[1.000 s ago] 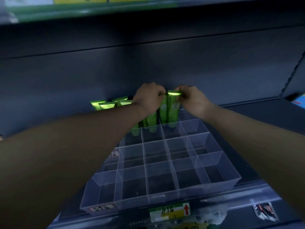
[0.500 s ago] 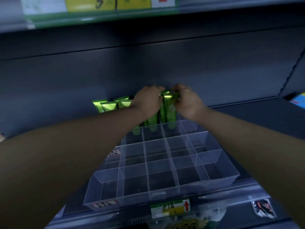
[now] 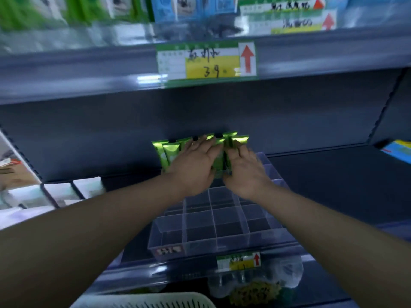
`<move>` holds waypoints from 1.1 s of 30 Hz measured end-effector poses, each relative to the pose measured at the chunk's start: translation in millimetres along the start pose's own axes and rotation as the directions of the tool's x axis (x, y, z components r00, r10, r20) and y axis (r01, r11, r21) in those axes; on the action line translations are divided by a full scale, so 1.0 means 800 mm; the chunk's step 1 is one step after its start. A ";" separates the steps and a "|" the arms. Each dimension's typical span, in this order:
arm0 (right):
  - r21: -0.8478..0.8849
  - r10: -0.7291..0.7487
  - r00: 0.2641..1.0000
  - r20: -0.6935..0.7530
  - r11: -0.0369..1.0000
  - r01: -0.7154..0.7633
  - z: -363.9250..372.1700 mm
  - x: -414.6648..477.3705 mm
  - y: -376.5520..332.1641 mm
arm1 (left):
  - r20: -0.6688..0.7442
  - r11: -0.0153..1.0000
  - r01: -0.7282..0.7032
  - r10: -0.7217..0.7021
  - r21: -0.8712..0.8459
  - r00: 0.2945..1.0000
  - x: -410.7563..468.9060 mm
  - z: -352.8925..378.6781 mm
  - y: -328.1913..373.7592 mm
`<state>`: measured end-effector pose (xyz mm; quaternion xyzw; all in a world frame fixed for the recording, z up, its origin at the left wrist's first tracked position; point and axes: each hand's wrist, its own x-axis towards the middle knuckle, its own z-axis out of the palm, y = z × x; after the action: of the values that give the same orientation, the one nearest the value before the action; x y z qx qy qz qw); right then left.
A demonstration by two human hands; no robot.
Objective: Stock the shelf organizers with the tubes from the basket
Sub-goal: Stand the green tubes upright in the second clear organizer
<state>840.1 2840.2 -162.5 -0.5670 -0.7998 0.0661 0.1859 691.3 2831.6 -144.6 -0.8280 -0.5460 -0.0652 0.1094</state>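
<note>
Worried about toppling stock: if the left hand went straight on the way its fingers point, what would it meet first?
The green tubes: the fingers of the left hand lie against their tops, so it would probably push them toward the back wall.

Green tubes [image 3: 170, 153] upright in clear organizer's [image 3: 220, 243] back row, basket [image 3: 144, 302] below

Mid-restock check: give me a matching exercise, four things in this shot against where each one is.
Things:
1. green tubes
2. clear organizer
3. white basket
4. price tag with a red arrow

Places:
A. bottom edge of the view, below the shelf
B. front edge of the upper shelf
C. standing in the organizer's back row
D. on the shelf, with its front compartments empty

Pairs: 1-C, 2-D, 3-A, 4-B
</note>
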 end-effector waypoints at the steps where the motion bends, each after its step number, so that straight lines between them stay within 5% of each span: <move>1: -0.011 0.001 1.000 0.003 1.000 -0.001 0.002 -0.006 -0.007 | 0.005 1.000 0.004 -0.004 0.004 1.000 -0.011 -0.003 0.000; 22: 0.051 -0.210 0.972 0.106 0.977 0.206 0.048 -0.177 -0.153 | 0.044 0.970 0.238 -0.236 -0.052 0.971 -0.266 -0.022 -0.010; 33: 0.100 -0.260 0.913 0.315 0.966 0.240 0.132 -0.253 -0.168 | 0.164 0.939 0.316 -0.293 -0.140 0.942 -0.376 0.040 0.000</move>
<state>740.3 2616.1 -262.5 -0.4356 -0.8829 0.1583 0.0750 572.2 2571.8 -243.7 -0.7422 -0.6667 -0.0676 -0.0093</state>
